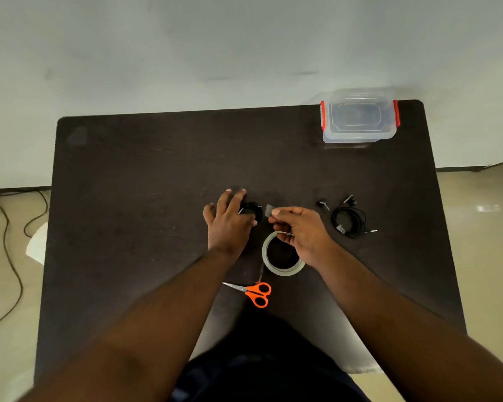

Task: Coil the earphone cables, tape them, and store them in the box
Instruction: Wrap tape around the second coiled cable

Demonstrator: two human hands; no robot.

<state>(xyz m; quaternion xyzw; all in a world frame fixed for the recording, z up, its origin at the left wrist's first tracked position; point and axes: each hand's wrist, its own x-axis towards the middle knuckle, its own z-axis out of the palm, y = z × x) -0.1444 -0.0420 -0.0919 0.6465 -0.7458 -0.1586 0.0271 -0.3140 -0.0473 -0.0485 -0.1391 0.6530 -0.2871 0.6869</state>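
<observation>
My left hand [228, 220] presses down on a coiled black earphone cable [253, 208] at the middle of the dark table, mostly covering it. My right hand [298, 229] pinches a short piece of clear tape [269, 210] just right of that coil. A roll of clear tape [282, 269] lies flat under my right wrist. A second black earphone cable [349, 220] lies loosely coiled to the right, earbuds spread above it. The clear plastic box [359, 118] with red latches stands closed at the table's far right corner.
Orange-handled scissors [257, 293] lie near the front, blades pointing left. The dark table [143, 184] stands against a pale wall. Cables [9, 242] and a paper scrap lie on the floor to the left.
</observation>
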